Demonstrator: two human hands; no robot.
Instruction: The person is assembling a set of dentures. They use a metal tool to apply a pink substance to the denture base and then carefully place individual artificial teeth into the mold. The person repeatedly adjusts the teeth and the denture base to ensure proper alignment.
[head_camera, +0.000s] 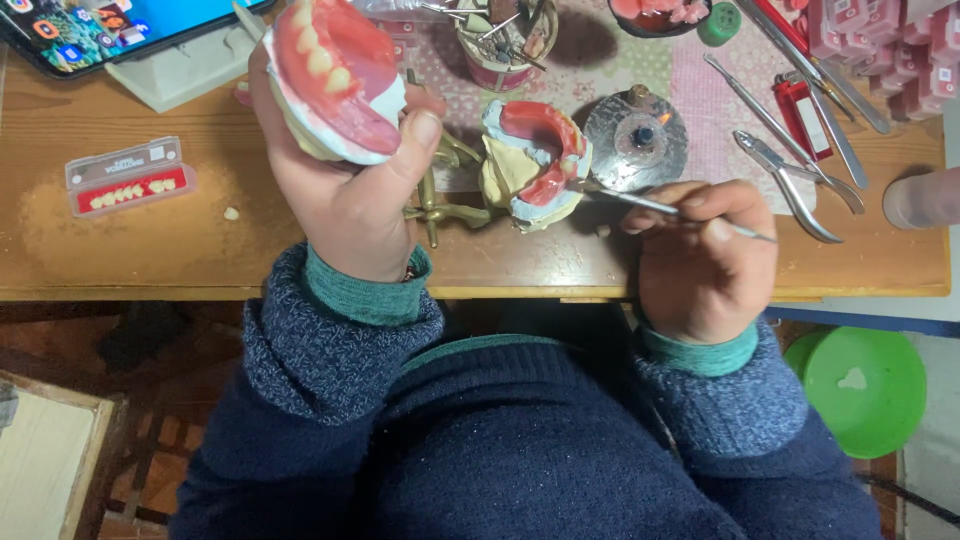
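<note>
burner (636, 137): your landmark, mid-desk | pliers (790, 180): right of burner | lighter (803, 118): right of burner, above pliers | tooth card (128, 178): far left of burner | tool cup (505, 38): up-left of burner | green bowl (868, 388): below-right of burner, on floor

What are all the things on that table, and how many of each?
Tooth model: 1, pink and white, held up in left hand.
Second tooth model: 1, pink, white, yellow, table middle.
Metal tool: 1, silver, in right hand, tip at the second model.
Tooth strip box: 1, red, table left.
Pliers: 1, silver, table right.
Lighter: 1, red, table right.
Bowl: 1, green, floor right.
Left hand: 1.
Right hand: 1.
</note>
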